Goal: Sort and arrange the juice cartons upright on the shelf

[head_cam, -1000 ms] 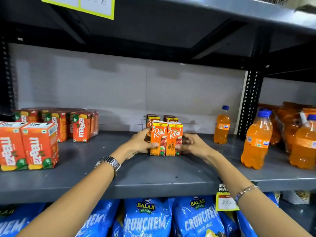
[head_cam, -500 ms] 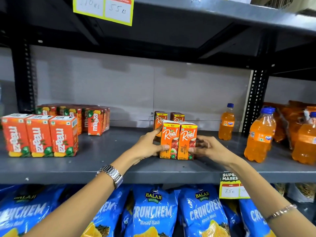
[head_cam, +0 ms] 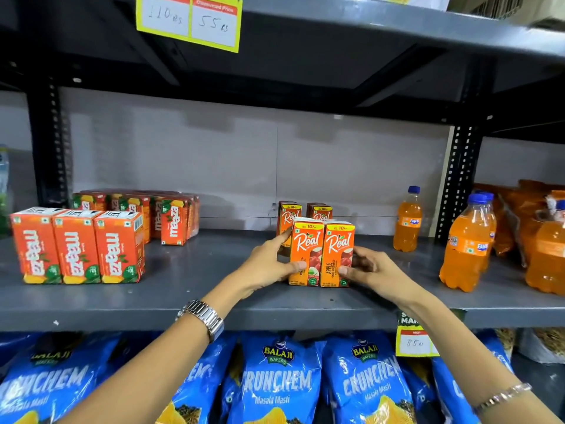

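While both hands (head_cam: 321, 270) clamp two Real cartons (head_cam: 321, 254), Fanta bottles (head_cam: 466, 243) stand right.

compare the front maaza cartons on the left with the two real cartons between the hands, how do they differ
The three front Maaza cartons stand with their logos upside down; the two front Real cartons read right way up. The Maaza cartons stand untouched, while the left hand and right hand press the Real pair from either side. Both groups are orange, side by side in a row near the front of the shelf.
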